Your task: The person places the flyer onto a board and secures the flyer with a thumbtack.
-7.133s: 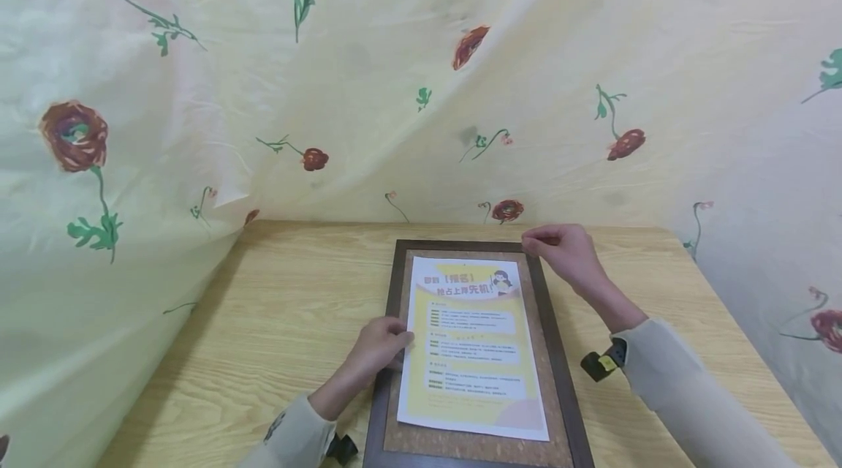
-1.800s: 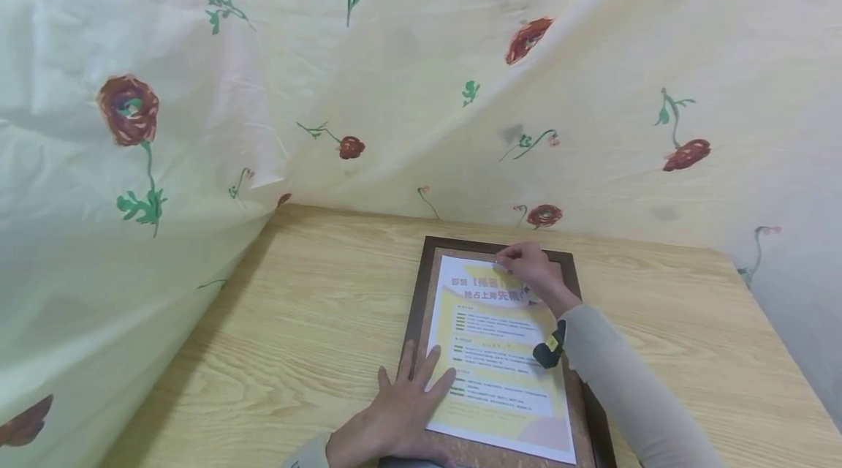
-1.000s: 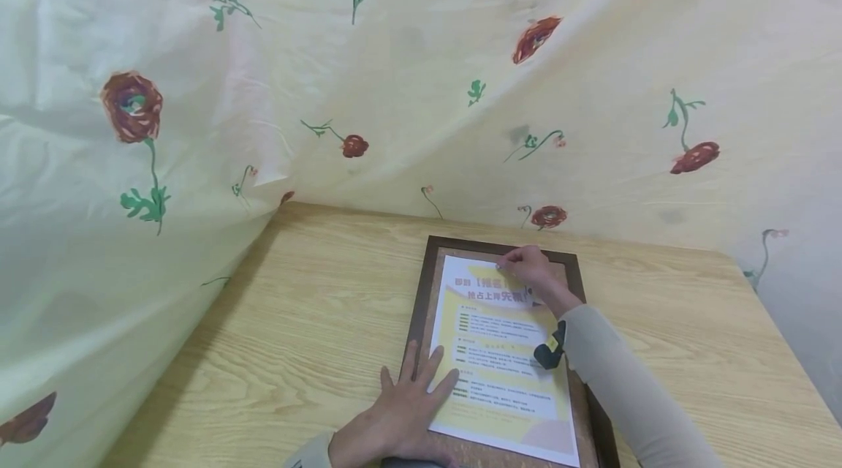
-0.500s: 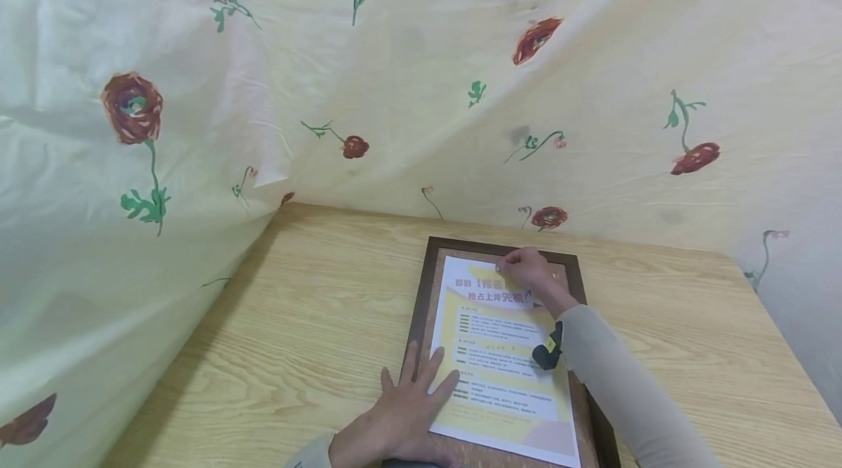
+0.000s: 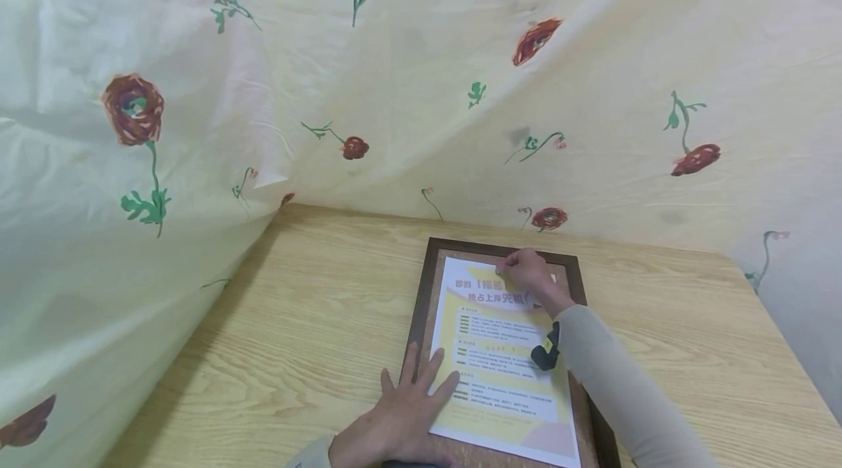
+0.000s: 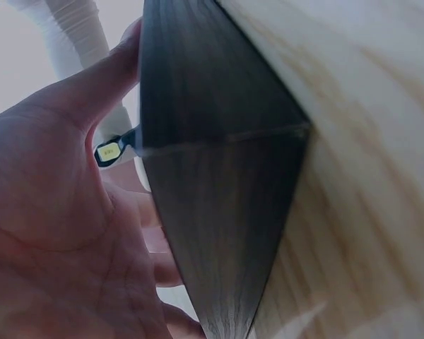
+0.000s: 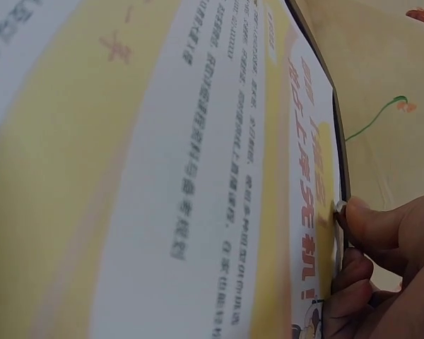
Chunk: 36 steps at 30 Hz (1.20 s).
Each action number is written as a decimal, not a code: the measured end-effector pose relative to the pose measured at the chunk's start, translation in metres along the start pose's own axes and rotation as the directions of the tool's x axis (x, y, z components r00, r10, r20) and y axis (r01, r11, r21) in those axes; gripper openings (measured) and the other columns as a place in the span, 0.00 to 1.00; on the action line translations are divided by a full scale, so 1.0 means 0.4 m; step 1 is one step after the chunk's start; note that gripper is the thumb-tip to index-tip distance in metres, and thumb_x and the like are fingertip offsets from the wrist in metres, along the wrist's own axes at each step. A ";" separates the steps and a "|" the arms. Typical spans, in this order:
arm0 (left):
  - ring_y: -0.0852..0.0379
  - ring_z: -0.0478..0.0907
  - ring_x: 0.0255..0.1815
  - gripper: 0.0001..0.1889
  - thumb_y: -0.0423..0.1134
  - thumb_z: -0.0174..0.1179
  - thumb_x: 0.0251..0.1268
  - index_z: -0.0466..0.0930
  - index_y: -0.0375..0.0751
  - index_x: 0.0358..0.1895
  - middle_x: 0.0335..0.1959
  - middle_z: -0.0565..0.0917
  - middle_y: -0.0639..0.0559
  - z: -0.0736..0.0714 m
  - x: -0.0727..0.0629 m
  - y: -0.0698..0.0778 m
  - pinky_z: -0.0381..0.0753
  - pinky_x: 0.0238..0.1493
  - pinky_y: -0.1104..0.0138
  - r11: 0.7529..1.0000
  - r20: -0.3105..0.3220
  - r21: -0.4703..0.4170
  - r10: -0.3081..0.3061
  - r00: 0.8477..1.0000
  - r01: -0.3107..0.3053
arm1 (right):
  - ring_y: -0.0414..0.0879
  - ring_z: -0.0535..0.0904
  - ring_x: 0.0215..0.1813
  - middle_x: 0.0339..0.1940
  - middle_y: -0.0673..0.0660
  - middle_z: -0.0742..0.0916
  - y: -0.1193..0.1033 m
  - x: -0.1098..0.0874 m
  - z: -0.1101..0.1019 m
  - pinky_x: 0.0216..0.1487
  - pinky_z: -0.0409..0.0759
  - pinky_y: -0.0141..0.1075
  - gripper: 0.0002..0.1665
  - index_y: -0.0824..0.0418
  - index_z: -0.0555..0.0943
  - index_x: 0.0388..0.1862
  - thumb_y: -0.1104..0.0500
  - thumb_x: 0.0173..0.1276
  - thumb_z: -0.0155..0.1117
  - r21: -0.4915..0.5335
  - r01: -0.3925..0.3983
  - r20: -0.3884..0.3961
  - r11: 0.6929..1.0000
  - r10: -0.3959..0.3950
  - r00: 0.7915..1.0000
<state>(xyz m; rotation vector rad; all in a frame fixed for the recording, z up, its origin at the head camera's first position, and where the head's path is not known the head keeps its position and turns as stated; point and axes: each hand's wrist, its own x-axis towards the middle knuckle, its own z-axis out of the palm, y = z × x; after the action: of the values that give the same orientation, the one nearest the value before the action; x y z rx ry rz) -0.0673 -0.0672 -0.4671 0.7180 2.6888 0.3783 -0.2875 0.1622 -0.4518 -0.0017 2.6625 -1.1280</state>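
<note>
A dark-framed cork board (image 5: 515,458) lies on the wooden table, with a yellow and white printed sheet (image 5: 506,380) on it. My left hand (image 5: 401,413) rests with spread fingers over the board's lower left, fingertips on the sheet's left side. In the left wrist view, the palm is beside a corner of the dark frame (image 6: 222,141). At the sheet's top edge, my right hand (image 5: 529,272) pinches a small pale pin (image 7: 340,207) between thumb and finger, right at the paper. Most of the pin is hidden by the fingertips.
The light wooden table (image 5: 316,322) extends to both sides of the board. Behind it and along the left hangs a cream cloth (image 5: 395,88) printed with red flowers. A black wrist camera (image 5: 546,352) on the right wrist hangs over the sheet.
Since the oldest frame, my right hand has moved from the frame's top right corner to the sheet's top edge. My left hand has gone from the sheet's edge to lying spread. Lately both barely move.
</note>
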 end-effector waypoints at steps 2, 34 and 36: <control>0.20 0.36 0.73 0.61 0.76 0.67 0.36 0.60 0.49 0.77 0.79 0.46 0.36 0.001 -0.001 0.000 0.55 0.43 0.18 1.000 0.000 -0.005 -0.002 1.000 0.002 | 0.54 0.78 0.45 0.48 0.64 0.85 0.000 0.000 0.002 0.51 0.74 0.48 0.14 0.68 0.85 0.46 0.58 0.72 0.63 -0.004 -0.003 0.002 1.000 0.003 1.000; 0.21 0.36 0.73 0.60 0.76 0.67 0.36 0.61 0.49 0.76 0.79 0.47 0.36 0.005 0.002 -0.003 0.56 0.43 0.18 1.000 -0.017 0.001 0.003 1.000 -0.003 | 0.54 0.77 0.45 0.47 0.62 0.84 0.004 0.009 0.011 0.50 0.74 0.48 0.09 0.64 0.84 0.42 0.58 0.70 0.66 -0.015 -0.027 -0.066 1.000 0.026 0.997; 0.21 0.36 0.73 0.60 0.76 0.67 0.36 0.61 0.49 0.76 0.79 0.47 0.36 0.006 0.002 -0.003 0.56 0.43 0.18 1.000 -0.019 0.004 0.003 1.000 -0.003 | 0.54 0.77 0.44 0.46 0.62 0.84 0.005 0.010 0.013 0.48 0.74 0.47 0.10 0.64 0.83 0.41 0.58 0.69 0.66 -0.025 -0.024 -0.072 0.999 0.022 0.997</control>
<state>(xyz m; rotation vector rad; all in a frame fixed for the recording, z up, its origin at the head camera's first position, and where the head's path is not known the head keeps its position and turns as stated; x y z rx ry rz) -0.0675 -0.0673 -0.4697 0.7235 2.7067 0.3830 -0.2902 0.1596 -0.4574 0.0658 2.7326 -1.1066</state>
